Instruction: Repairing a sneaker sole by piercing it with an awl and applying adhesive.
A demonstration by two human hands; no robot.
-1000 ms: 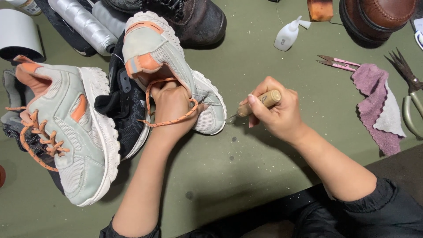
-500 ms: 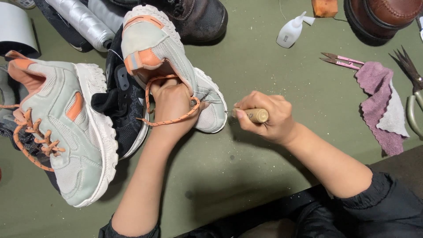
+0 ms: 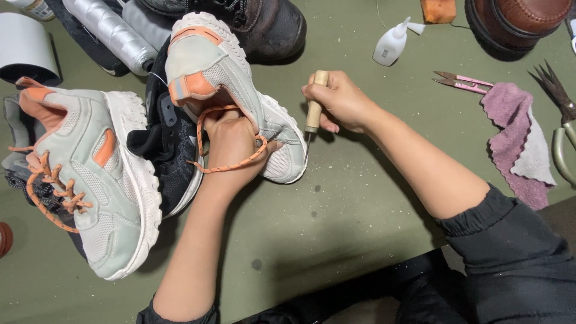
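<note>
Sneaker (image 3: 240,90), pale green with orange patches, lies on its side on the green tabletop (image 3: 360,228). The left hand (image 3: 231,144) reaches into its opening, fingers closed on the inside edge, with the orange lace (image 3: 231,167) looped around the hand. The right hand (image 3: 339,99) is wrapped tight around the wooden handle of an awl (image 3: 313,111). Its thin metal point aims down, just beside the shoe's white toe.

Next to this shoe sits the matching sneaker (image 3: 90,180), and a dark shoe (image 3: 171,150) is squeezed between them. A brown boot (image 3: 258,24) lies behind. Farther right are a small white glue bottle (image 3: 391,43), pink snips (image 3: 462,82), a purple cloth (image 3: 516,138) and big scissors (image 3: 561,120).

The awl is sharp. I think it could slip off the rubber and poke the hand inside the shoe, if it is pushed too hard. The loose lace could also catch on the point and get in the way.
</note>
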